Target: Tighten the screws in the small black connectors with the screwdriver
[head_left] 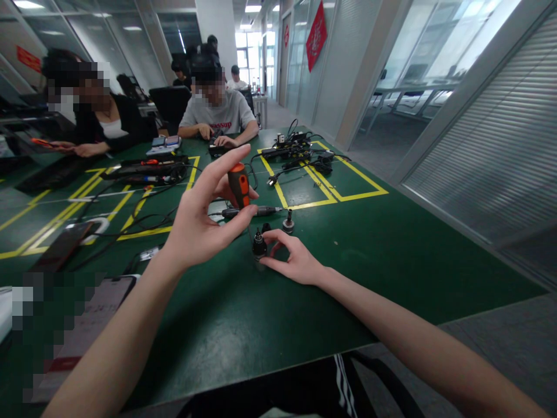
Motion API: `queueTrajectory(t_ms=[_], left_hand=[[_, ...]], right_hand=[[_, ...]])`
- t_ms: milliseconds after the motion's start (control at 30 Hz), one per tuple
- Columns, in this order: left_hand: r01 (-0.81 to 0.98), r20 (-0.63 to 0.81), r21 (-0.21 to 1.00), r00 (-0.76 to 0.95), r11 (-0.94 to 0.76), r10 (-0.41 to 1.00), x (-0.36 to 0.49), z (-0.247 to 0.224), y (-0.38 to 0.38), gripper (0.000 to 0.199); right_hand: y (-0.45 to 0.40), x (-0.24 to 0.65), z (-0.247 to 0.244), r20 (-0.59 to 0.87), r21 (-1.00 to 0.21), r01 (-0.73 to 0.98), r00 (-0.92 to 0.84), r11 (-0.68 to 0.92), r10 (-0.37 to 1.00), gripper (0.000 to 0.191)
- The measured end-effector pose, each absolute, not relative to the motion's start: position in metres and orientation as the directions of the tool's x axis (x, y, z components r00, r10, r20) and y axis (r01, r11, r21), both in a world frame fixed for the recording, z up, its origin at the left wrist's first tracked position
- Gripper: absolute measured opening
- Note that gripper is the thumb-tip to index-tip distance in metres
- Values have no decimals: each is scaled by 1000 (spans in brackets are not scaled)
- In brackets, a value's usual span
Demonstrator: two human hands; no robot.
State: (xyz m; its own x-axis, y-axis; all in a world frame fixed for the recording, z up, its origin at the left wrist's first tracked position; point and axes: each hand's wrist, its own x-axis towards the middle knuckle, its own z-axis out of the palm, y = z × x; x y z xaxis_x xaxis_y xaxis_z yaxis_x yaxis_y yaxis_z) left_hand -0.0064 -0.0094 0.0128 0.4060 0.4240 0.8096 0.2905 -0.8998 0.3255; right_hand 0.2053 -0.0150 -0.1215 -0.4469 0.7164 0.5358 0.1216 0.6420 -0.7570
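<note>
Screwdriver w/ orange-grey plastic handle (239,186), near-vert., L hand (203,216) fingers clamped on it; shaft points down nr. upright black cylindrical part (259,247), pinched by R hand (298,261).

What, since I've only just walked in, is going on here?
One person's left hand holds an orange-and-dark screwdriver, shaft down, beside a small black part that the right hand holds on the green table. Whether the screwdriver's tip touches it is unclear. Another small part stands just beyond, and a co-worker sits across the table.
</note>
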Motion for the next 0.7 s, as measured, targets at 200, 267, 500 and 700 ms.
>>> queueTrajectory(t_ms=[200, 267, 500, 700], left_hand=[[291, 796, 328, 427, -899, 429, -8, 12, -8, 70], [283, 794, 334, 428, -899, 431, -9, 12, -8, 69], [283, 802, 300, 442, -911, 401, -9, 13, -6, 70], [323, 800, 333, 400, -886, 447, -8, 12, -8, 73]], right_hand=[[-14, 205, -124, 546, -756, 109, -440, 646, 713, 38], [-14, 205, -125, 557, -749, 101, -438, 655, 705, 41], [-14, 205, -125, 562, -731, 125, -447, 671, 696, 40], [-15, 205, -123, 540, -756, 120, -441, 643, 717, 37]])
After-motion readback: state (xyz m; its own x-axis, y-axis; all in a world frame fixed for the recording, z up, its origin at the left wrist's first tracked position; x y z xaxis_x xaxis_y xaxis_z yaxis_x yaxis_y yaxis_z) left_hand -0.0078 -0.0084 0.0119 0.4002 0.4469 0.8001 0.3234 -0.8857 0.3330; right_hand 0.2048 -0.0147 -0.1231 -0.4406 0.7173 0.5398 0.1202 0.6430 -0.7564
